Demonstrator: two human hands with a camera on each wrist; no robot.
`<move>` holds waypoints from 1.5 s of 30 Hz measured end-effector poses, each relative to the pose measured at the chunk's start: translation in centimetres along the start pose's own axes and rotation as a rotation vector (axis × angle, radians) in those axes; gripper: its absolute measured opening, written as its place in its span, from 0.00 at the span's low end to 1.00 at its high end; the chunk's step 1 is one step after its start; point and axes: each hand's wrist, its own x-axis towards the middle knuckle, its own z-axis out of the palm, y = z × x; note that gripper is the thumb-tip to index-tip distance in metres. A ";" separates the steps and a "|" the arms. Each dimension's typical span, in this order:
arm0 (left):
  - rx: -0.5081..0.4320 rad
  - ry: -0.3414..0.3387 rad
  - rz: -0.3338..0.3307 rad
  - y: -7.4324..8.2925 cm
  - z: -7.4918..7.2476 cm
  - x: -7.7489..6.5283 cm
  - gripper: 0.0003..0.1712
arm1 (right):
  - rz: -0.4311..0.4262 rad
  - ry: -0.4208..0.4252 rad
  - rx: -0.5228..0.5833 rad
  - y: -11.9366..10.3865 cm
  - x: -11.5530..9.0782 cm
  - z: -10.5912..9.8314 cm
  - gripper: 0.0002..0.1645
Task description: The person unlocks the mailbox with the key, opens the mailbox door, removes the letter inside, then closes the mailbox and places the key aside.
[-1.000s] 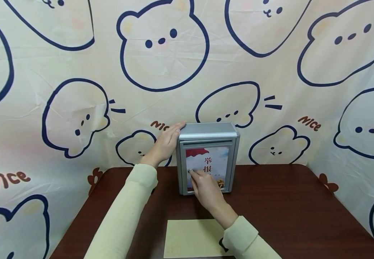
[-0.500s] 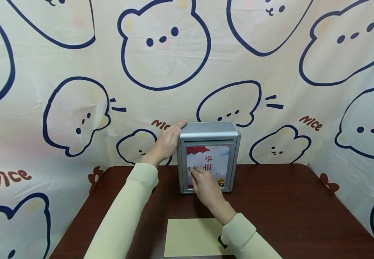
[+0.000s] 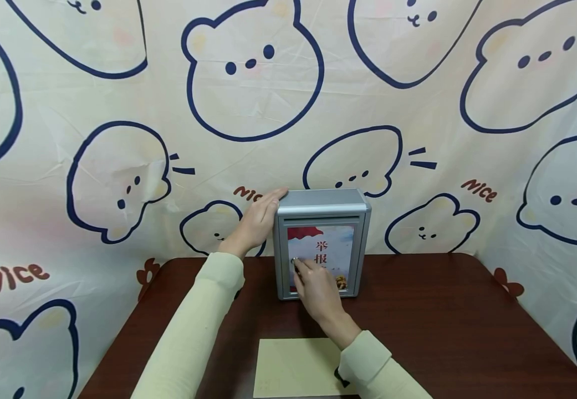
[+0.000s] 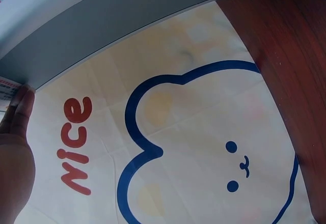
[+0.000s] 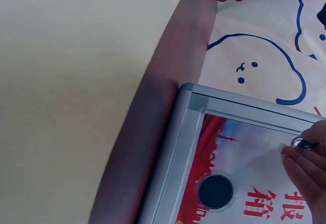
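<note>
A grey metal box [image 3: 325, 199] stands upright on the table, a printed sheet with red characters [image 3: 321, 245] on its front. My left hand [image 3: 253, 221] rests on its upper left edge, fingers extended along the side; in the left wrist view, those fingers [image 4: 21, 112] lie against the grey side wall. With thumb and fingertips, my right hand [image 3: 320, 288] pinches a small key at the round silver lock [image 5: 297, 142] near the front's left side. The fingers hide much of the key.
A pale yellow envelope-like sheet [image 3: 288, 368] lies flat before the box, partly under the right sleeve. The dark brown table [image 3: 433, 310] extends to both sides. Close behind the box hangs a cream curtain [image 3: 268, 160] with cartoon bears. A dark round window [image 5: 215, 191] shows low on the box front.
The right wrist and sleeve have shifted slightly left, while the fingertips stay at the lock. The left hand and the box have kept their places.
</note>
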 end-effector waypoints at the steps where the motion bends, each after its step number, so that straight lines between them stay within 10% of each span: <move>1: 0.000 0.003 0.001 0.0 0.0 0.0 0.31 | 0.001 0.009 -0.002 0.1 0.0 0.1 0.16; 45: -0.008 0.003 -0.015 0.1 0.0 -0.2 0.32 | -0.184 -0.030 -0.269 0.5 0.2 0.0 0.18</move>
